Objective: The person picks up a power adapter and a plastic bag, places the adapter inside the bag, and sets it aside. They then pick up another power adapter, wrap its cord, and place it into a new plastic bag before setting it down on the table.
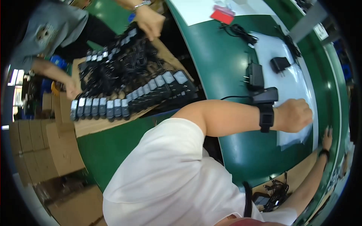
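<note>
My left arm reaches across the green table, a black wristband around its wrist. Over a clear plastic sheet, my left hand is closed in a fist, and its curled fingers hide whatever they may hold. Against the wristband sits a black device with a thin cable. Beyond it a black power adapter lies with prongs showing, and a smaller black plug adapter rests on the sheet. At the far right my right hand, small in view, has its fingers stretched out by the green ledge.
A co-worker's hands grip a cardboard sheet bearing rows of black adapters and tangled cables. A coiled black cable and a red item lie farther up the table. More adapters and cables sit lower right. Cartons are stacked left.
</note>
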The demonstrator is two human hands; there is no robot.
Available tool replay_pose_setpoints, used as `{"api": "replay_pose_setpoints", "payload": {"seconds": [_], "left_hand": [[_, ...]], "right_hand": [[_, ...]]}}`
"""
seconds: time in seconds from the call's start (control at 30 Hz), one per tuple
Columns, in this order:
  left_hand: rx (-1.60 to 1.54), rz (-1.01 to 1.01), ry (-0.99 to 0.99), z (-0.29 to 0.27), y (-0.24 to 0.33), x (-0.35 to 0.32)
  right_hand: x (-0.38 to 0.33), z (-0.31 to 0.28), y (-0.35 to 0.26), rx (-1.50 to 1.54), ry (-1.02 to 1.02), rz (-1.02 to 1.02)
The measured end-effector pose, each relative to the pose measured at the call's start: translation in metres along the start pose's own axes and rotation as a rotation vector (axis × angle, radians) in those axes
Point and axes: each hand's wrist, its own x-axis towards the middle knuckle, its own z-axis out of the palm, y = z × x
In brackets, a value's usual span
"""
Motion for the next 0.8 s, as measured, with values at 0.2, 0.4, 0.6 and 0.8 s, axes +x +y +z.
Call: {"api": "replay_pose_setpoints", "payload": {"seconds": [0.2,0.4,0.6,0.8], "left_hand": [[0.134,-0.020,-0.061,-0.004,-0.009,-0.019],[0.128,0.018,-0.016,0.016,-0.007,-0.028],[0.108,0.052,0.014,0.019,-0.006,-0.031],[0.109,0.007,-0.025,0.021,-0.006,-0.035]], "right_hand": [[-0.040,-0.077,-0.108,0.886,0.017,0.010],[-0.125,-0.183,-0.146,0.992,0.118,0.036],[-0.162,-0.198,-0.144,0.952,0.176,0.077],[-0.185,-0.202,-0.136,0.929,0.248,0.081]]}}
